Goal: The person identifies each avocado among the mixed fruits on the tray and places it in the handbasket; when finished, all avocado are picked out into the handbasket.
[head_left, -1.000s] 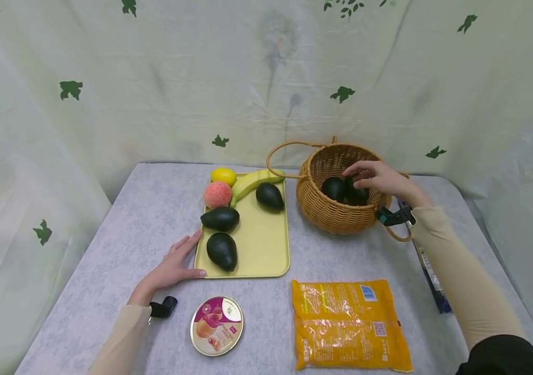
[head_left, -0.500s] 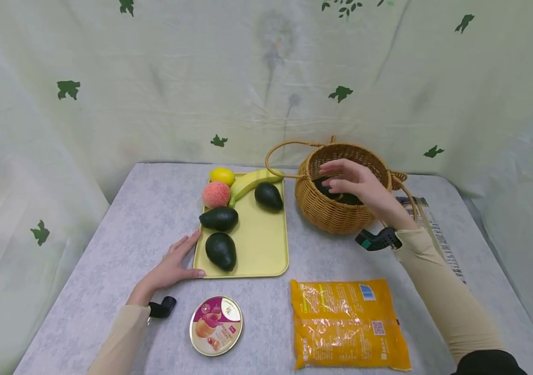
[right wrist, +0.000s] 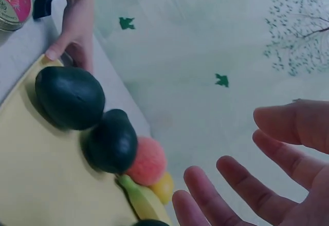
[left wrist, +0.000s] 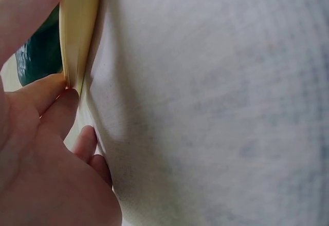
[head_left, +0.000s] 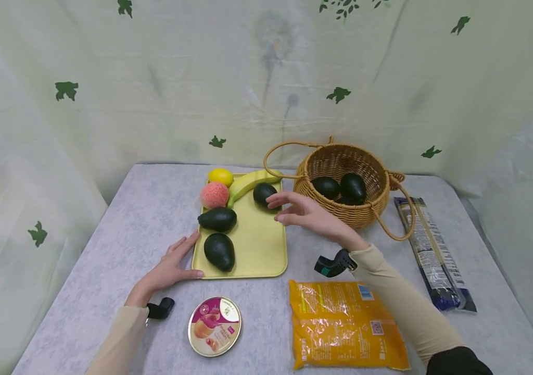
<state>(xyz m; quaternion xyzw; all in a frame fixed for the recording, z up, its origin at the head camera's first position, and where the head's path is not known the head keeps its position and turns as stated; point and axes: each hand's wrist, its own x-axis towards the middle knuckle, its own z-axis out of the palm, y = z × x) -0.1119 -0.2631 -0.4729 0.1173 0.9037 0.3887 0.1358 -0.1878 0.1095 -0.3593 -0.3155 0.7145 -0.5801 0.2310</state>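
My left hand (head_left: 169, 267) rests with straight fingers against the left edge and near corner of a yellow tray (head_left: 261, 250). Over the tray's right side hovers my right hand (head_left: 312, 216), fingers spread and holding nothing, its fingertips overlapping an avocado (head_left: 262, 194) in the head view. Two more avocados, one pear-shaped (head_left: 217, 219) and one nearer (head_left: 219, 252), lie along the tray's left side. At the tray's far end are a banana (head_left: 246, 185), a pink peach-like ball (head_left: 214, 195) and a lemon (head_left: 220, 176). Dark avocados (head_left: 353, 187) sit inside the wicker basket (head_left: 315, 156).
The basket's looped handle (head_left: 400, 234) sticks out to the right, beside a long dark packet (head_left: 435, 255). Nearer lie an orange bag (head_left: 341, 328) and a round tin (head_left: 215, 326). A leaf-patterned curtain (head_left: 177, 88) hangs behind the table.
My right hand has left the basket's avocados and moved left and nearer, to above the tray's avocado. The long packet has come into full view. My left hand stays at the tray edge.
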